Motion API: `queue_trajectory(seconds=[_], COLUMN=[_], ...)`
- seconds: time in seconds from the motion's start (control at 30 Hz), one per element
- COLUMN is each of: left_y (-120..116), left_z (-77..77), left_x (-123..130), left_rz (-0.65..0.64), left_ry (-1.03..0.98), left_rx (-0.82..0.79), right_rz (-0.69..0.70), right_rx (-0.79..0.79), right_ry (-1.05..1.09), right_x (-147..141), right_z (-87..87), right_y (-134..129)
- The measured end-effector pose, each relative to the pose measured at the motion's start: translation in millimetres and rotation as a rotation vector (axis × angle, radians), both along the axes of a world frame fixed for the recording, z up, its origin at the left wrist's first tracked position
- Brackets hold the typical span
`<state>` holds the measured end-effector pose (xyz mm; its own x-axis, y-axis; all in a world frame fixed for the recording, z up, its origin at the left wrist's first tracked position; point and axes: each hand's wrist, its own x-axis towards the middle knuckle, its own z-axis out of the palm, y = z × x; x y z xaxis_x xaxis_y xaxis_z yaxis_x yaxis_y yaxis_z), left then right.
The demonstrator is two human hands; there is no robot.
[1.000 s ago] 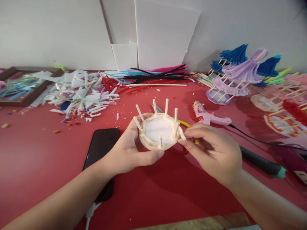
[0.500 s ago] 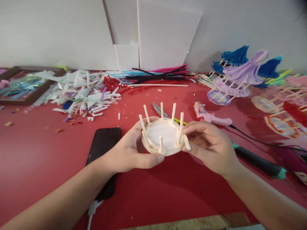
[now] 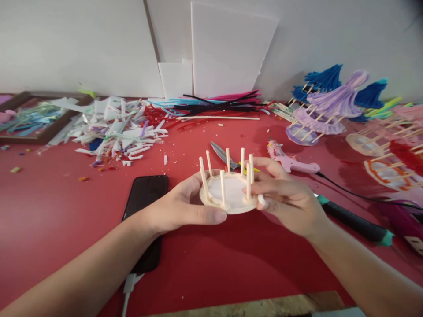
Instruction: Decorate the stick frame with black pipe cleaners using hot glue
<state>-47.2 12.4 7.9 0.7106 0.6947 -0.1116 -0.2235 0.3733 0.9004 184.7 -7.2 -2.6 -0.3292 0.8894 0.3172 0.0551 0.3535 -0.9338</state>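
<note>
A round white base (image 3: 228, 189) with a cream fuzzy rim carries several upright wooden sticks around its edge. My left hand (image 3: 188, 204) grips its left side, thumb along the front rim and fingers behind. At the right side, my right hand (image 3: 286, 193) has its fingers closed by the rim and sticks, with the thumb and a finger at the loose cream end (image 3: 262, 201) of the rim strip. Behind the base lie scissors (image 3: 220, 152), their yellow handle partly hidden by my right hand.
A black phone (image 3: 145, 198) with a cable lies left. White scraps (image 3: 122, 127) and pipe cleaners (image 3: 218, 105) are at the back. Right are a pink glue gun (image 3: 297, 165), black-handled pliers (image 3: 353, 220) and a purple carousel-like piece (image 3: 333, 103).
The base has tilted flatter, so its sticks stand more upright in view. My right fingers have shifted inward over the right rim, and the loose strip end is now more covered.
</note>
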Motion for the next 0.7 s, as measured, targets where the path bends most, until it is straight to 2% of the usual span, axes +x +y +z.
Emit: queue_trajectory(seconds=[0.07,0.13,0.3,0.43,0.7], left_y=[-0.6,-2.5,-6.2,-6.3,-10.8], left_z=[-1.7,-3.4,-5.6,-4.3,3.5], left_x=[0.1,1.8,9.8,14.4,17.6], left_rz=[0.021,0.081,0.22,0.284,0.356], left_ry=[0.009,0.029,0.086,0.074,-0.005], left_rx=[-0.011,-0.016,0.004,0.041,0.111], right_rz=[-0.016,-0.088,-0.281,-0.313,-0.371], right_rx=[-0.005,0.02,0.194,0.277,0.26], right_ry=[-0.011,-0.024,-0.18,-0.223,-0.157], right_x=[-2.1,-5.5,-16.2,-22.2,-25.9], right_z=[0.3,0.6,1.1,1.6,2.6], right_y=[-0.8,-2.1,-8.7,-13.6,-18.0])
